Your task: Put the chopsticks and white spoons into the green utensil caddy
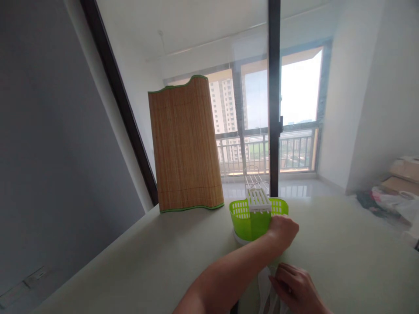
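A bright green plastic basket (257,226) with slotted walls and a pale base stands on the table. A small white slatted rack (259,200) sits across its top. My left hand (284,232) reaches across from the lower left and is closed at the basket's front right side. Its fingertips are hidden behind the hand. Nearer to me, my right hand (296,283) is curled, with thumb and fingers at a whitish, partly see-through thing (264,285) with a rounded outline. I cannot make out its kind, and the frame's bottom edge cuts it off.
To the left of the basket, a curved bamboo mat (185,148) with green edging stands upright on the pale table (157,257). Behind the table is a glass door with a dark frame (274,87). Cardboard boxes (404,174) and bags lie at the far right.
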`<action>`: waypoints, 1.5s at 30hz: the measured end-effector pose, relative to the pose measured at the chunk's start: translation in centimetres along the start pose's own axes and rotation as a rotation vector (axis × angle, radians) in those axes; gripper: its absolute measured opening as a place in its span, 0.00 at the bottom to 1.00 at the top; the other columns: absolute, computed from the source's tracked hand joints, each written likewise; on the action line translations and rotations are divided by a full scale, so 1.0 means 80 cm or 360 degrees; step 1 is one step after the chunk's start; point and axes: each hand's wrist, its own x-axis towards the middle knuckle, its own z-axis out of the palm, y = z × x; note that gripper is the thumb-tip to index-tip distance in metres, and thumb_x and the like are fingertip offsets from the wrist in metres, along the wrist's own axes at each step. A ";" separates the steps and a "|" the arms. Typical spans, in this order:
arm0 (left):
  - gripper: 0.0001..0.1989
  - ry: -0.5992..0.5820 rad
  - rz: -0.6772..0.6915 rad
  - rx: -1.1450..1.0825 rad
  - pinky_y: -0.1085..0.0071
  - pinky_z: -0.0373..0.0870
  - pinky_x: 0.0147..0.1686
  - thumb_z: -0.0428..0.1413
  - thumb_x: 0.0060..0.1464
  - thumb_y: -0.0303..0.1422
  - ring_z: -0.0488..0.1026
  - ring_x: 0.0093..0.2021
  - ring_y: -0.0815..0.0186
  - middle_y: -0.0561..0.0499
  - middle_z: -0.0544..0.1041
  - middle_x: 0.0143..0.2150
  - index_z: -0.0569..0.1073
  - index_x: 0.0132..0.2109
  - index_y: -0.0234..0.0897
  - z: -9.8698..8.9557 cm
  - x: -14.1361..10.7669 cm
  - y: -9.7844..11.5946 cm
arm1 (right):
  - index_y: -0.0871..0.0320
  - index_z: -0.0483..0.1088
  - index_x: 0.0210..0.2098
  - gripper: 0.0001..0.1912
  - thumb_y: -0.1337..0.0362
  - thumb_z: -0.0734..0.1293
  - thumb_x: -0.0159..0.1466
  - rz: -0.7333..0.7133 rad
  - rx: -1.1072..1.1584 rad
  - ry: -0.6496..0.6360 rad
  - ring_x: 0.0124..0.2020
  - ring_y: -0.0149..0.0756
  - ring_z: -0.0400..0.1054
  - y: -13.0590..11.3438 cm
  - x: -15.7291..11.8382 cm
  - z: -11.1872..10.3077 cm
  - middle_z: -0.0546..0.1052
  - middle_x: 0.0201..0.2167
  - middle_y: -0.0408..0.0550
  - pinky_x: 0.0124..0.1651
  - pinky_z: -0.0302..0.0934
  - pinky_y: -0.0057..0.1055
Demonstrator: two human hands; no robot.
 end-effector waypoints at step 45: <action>0.21 -0.0512 -0.1252 -0.0526 0.61 0.73 0.40 0.42 0.53 0.17 0.78 0.43 0.52 0.38 0.80 0.42 0.76 0.44 0.32 0.063 -0.274 -0.033 | 0.55 0.61 0.27 0.10 0.67 0.62 0.65 -0.0196 0.0338 -0.0673 0.37 0.39 0.61 -0.049 0.019 -0.018 0.72 0.31 0.44 0.47 0.54 0.44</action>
